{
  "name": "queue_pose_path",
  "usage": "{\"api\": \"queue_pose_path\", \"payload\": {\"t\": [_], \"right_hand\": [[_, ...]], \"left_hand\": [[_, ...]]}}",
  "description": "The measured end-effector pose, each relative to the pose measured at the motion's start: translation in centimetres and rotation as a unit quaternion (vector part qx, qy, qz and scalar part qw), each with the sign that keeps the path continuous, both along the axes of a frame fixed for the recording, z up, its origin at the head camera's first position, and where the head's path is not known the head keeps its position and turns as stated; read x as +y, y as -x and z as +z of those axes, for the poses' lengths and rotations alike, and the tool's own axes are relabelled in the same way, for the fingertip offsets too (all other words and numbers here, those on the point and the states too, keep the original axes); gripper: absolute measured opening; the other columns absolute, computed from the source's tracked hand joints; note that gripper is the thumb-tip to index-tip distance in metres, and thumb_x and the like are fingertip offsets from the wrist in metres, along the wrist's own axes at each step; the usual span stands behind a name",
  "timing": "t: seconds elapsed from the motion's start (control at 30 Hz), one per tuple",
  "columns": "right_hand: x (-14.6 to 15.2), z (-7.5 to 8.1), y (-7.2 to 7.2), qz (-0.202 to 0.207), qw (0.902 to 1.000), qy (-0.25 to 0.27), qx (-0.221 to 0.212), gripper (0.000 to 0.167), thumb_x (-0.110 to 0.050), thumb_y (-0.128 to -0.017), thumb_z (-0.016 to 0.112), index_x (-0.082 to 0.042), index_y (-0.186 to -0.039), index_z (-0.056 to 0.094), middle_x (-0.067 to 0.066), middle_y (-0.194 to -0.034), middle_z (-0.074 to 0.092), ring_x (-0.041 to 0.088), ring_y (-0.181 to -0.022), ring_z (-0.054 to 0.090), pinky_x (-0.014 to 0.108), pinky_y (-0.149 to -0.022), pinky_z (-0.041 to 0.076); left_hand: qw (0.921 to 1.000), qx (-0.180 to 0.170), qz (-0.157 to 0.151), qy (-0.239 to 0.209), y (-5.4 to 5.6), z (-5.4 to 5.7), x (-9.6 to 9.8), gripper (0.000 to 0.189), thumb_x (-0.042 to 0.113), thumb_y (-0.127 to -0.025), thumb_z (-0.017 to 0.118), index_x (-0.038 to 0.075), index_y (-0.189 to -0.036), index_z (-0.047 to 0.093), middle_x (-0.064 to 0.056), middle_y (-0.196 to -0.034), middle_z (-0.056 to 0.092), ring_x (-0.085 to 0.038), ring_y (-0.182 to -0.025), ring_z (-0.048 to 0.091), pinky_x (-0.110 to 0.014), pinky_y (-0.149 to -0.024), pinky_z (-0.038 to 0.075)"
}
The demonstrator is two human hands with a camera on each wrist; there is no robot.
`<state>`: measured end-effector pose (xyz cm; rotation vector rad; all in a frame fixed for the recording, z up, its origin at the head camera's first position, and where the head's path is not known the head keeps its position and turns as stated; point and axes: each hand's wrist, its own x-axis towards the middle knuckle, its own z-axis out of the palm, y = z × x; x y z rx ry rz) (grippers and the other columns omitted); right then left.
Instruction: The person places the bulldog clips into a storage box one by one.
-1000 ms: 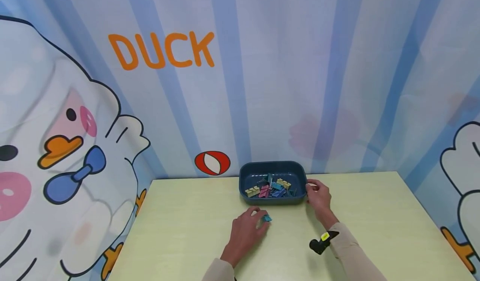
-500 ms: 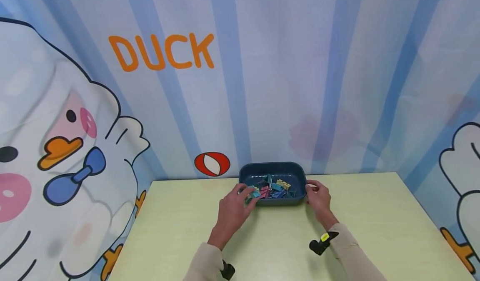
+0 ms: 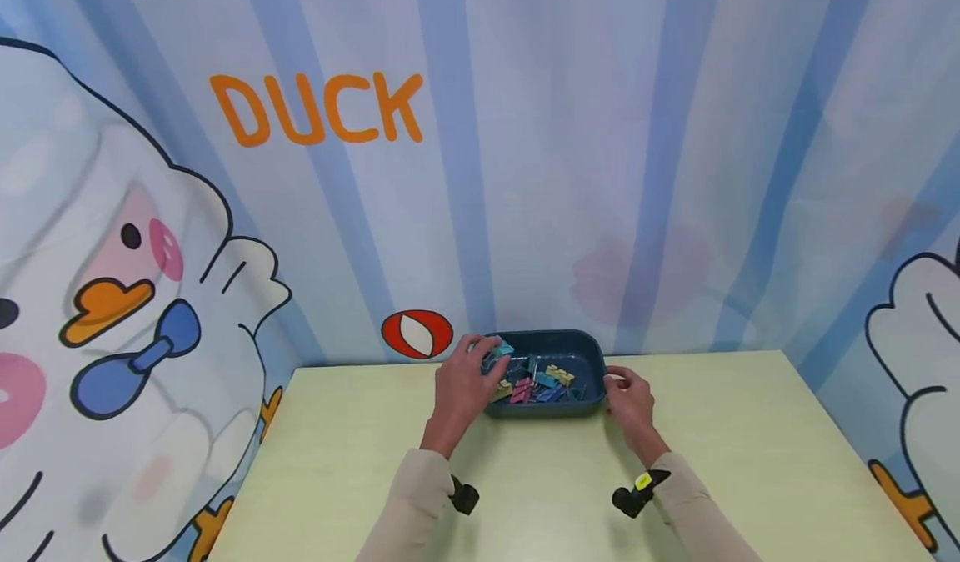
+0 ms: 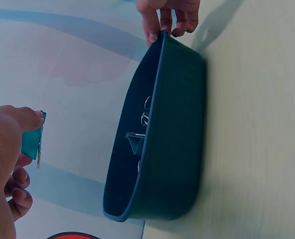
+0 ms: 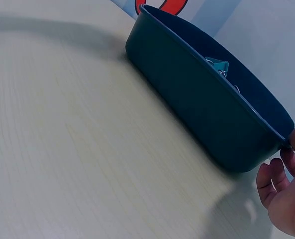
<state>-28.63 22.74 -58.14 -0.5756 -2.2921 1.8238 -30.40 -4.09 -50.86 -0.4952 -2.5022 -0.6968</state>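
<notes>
My left hand (image 3: pixel 461 388) pinches a teal binder clip (image 3: pixel 501 349) between thumb and fingers, over the left end of a dark blue-green tray (image 3: pixel 543 410). The left wrist view shows this binder clip (image 4: pixel 33 143) raised to one side of the tray, its metal wire handle at the edge. With thumb and fingers, my right hand (image 3: pixel 630 399) grips the tray's right rim. Inside lie several binder clips: pale yellow ones (image 3: pixel 559 374), a pink one (image 3: pixel 521 390), blue ones (image 3: pixel 551 394) and teal ones. The near wall hides most of them in both wrist views.
The tray stands at the back edge of a pale yellow table (image 3: pixel 360 462). Right behind it hangs a blue striped backdrop (image 3: pixel 540 170) with duck drawings, wrapping round both sides. A black wrist camera (image 3: pixel 634 499) sits at each sleeve.
My left hand has carried the teal binder clip from the table in front of the tray up and over its left end. The right hand keeps its hold on the rim.
</notes>
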Motion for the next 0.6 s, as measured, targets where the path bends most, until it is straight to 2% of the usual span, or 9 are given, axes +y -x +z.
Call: {"api": "queue_pose_path", "payload": {"t": [0.1,0.33,0.43,0.6], "right_hand": [[-0.1,0.0,0.0,0.001,1.0,-0.003,0.004,0.033,-0.013,-0.106,0.056,0.0,-0.135,0.063,0.018,-0.107,0.061,0.027,-0.082,0.06,0.033,-0.064,0.058],[-0.4,-0.2,0.1,0.001,1.0,-0.004,0.007,0.032,-0.013,-0.105,0.056,0.0,-0.134,0.064,0.015,-0.102,0.061,0.025,-0.082,0.059,0.032,-0.063,0.058],[-0.5,-0.2,0.0,0.002,1.0,-0.005,0.007,0.032,-0.012,-0.105,0.056,0.0,-0.135,0.064,0.014,-0.102,0.06,0.024,-0.081,0.058,0.031,-0.063,0.057],[-0.3,-0.3,0.0,0.002,0.9999,-0.007,0.013,0.032,-0.012,-0.105,0.057,0.0,-0.134,0.064,0.014,-0.101,0.06,0.027,-0.082,0.06,0.033,-0.063,0.058]], "left_hand": [[1.0,-0.002,-0.001,-0.004,0.4,0.1,0.3,0.033,0.033,-0.095,0.077,0.017,-0.123,0.075,-0.007,-0.119,0.067,-0.019,-0.08,0.07,-0.03,-0.064,0.058],[1.0,-0.008,0.002,-0.003,1.2,0.1,0.8,0.036,0.037,-0.096,0.075,0.018,-0.126,0.074,-0.007,-0.119,0.066,-0.018,-0.072,0.068,-0.025,-0.057,0.054],[0.9994,-0.034,0.0,0.002,1.3,0.2,0.9,0.052,0.044,-0.094,0.076,0.02,-0.139,0.066,-0.01,-0.133,0.062,-0.019,-0.065,0.064,-0.026,-0.053,0.05],[0.9954,-0.094,0.0,0.02,1.1,0.2,0.9,0.089,0.059,-0.086,0.076,0.03,-0.161,0.038,-0.012,-0.161,0.039,-0.019,-0.059,0.057,-0.029,-0.048,0.045]]}}
